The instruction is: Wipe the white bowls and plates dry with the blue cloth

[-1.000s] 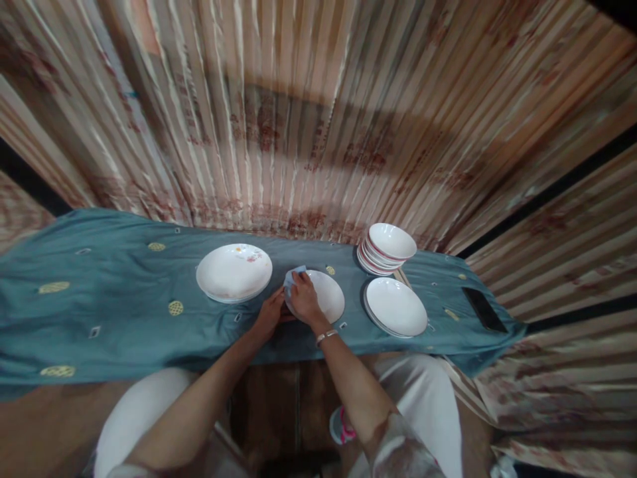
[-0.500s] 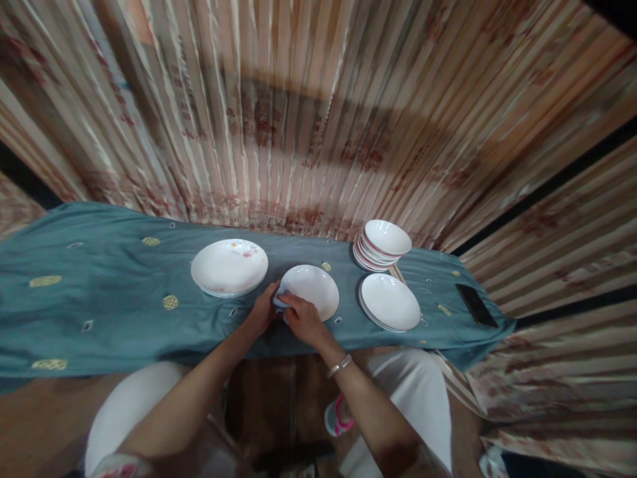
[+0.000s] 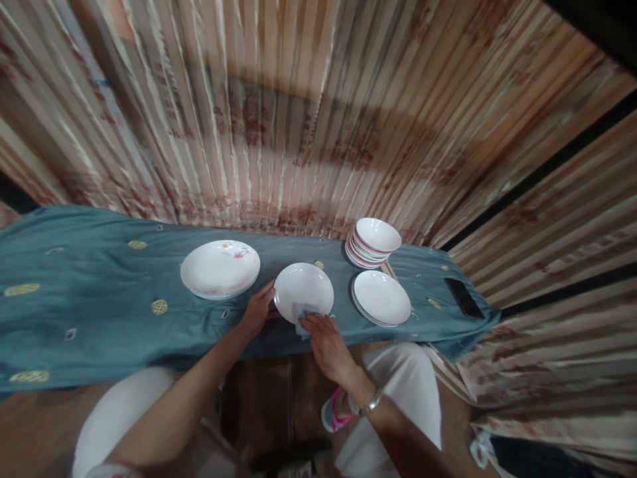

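Note:
A round white plate (image 3: 303,287) is in front of me at the near side of the cloth-covered table. My left hand (image 3: 258,309) grips its left rim, fingers partly hidden beneath the edge. Pinched in my right hand (image 3: 324,337) is a grey-blue cloth (image 3: 302,321), pressed over the plate's near rim. To the left lies a stack of larger plates (image 3: 219,267) with a floral print on the top one. On the right are more white plates (image 3: 382,299), stacked.
Behind the right-hand plates stand several stacked bowls (image 3: 377,238) with red bands. A dark phone (image 3: 464,297) lies near the right end of the green tablecloth (image 3: 109,299). Pleated curtains (image 3: 279,133) hang close behind the table and on the right.
My right hand has moved the cloth from the plate's left rim to its near rim, toward me. The left hand stays at the left edge. The view has shifted slightly.

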A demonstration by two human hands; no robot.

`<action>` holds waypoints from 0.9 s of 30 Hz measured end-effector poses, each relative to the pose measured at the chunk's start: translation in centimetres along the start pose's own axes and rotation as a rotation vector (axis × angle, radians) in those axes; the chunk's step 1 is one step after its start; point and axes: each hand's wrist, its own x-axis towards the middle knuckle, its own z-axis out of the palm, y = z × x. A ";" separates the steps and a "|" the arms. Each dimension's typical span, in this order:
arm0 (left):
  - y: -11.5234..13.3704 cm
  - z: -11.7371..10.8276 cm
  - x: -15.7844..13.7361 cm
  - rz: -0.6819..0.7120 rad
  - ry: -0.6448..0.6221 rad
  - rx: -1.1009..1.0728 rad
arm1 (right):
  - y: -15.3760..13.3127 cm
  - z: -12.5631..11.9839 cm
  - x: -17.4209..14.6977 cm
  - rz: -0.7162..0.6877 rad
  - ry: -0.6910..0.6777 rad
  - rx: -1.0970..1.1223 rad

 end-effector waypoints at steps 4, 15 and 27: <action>0.2 0.2 0.0 -0.019 0.024 0.020 | 1.9 0.1 -0.2 0.057 0.063 -0.036; 0.4 0.4 -0.1 -0.051 0.045 -0.011 | 6.1 1.6 1.6 0.251 0.169 0.063; 0.2 0.5 -0.1 -0.027 0.031 0.009 | 8.6 1.1 7.7 0.302 0.074 -0.161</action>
